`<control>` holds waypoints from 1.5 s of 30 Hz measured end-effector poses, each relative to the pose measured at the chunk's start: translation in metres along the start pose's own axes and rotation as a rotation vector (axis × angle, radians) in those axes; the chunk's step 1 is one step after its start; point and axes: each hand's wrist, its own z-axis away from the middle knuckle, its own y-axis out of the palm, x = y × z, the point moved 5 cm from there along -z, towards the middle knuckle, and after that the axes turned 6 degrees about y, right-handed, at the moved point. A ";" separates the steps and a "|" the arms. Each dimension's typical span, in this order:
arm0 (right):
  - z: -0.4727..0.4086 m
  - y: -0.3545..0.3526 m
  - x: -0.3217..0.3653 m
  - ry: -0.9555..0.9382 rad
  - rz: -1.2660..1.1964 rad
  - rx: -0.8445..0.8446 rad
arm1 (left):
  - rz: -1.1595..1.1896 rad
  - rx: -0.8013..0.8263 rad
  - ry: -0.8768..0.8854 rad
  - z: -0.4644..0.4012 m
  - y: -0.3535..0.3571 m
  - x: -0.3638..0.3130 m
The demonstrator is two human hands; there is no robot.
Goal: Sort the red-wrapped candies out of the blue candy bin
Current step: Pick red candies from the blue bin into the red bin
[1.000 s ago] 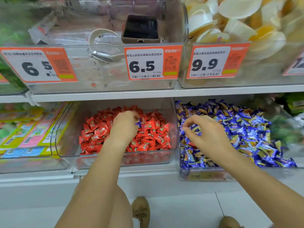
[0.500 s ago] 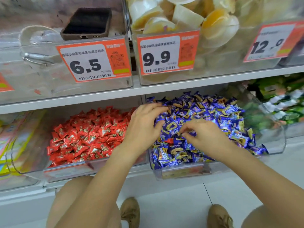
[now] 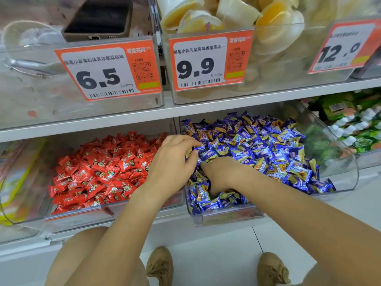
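Over blue candy bin (image 3: pixel 226 217): left hand (image 3: pixel 173 164) now pinching blue candy, right hand (image 3: pixel 224 174) dug deeper, grip unclear.

- Both hands in blue bin (image 3: pixel 226 215), among blue candies (image 3: pixel 268 153).
- Left hand (image 3: pixel 173 164) over bin's left edge, fingers bent onto wrappers.
- Right hand (image 3: pixel 222 174) dug into pile, fingertips hidden.
- Red candies (image 3: pixel 103 170) piled in next bin left.
- Phone (image 3: pixel 99 19) on shelf above.

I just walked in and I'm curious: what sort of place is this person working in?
Most likely a shop selling sweets by weight. Orange price tags hang on clear bins along a white shelf, and one bin holds blue-wrapped candies, another red-wrapped candies.
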 end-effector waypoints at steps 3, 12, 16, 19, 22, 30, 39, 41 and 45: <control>0.003 0.003 0.004 -0.042 -0.109 -0.004 | 0.024 0.022 -0.021 -0.001 0.002 -0.002; 0.029 -0.016 -0.030 -0.140 -0.559 -0.222 | 0.034 0.048 -0.019 -0.002 0.002 -0.002; 0.047 -0.022 -0.059 -0.065 -0.795 -0.379 | 0.057 0.056 -0.028 -0.002 0.002 -0.001; 0.057 -0.020 -0.081 -0.018 -0.870 -0.443 | 0.081 0.056 -0.031 -0.001 0.002 -0.001; 0.062 -0.010 -0.094 0.065 -0.846 -0.457 | 0.071 0.042 -0.022 0.001 -0.001 -0.005; 0.048 -0.001 -0.089 0.042 -0.701 -0.367 | -0.211 0.371 0.155 -0.002 0.016 -0.044; 0.051 0.002 -0.106 0.040 -0.748 -0.441 | -0.499 0.754 0.103 -0.012 0.041 -0.051; 0.054 0.002 -0.111 0.045 -0.820 -0.458 | -0.519 0.699 0.104 -0.015 0.036 -0.048; 0.059 0.000 -0.114 0.058 -0.866 -0.484 | -0.465 0.796 0.126 -0.016 0.047 -0.046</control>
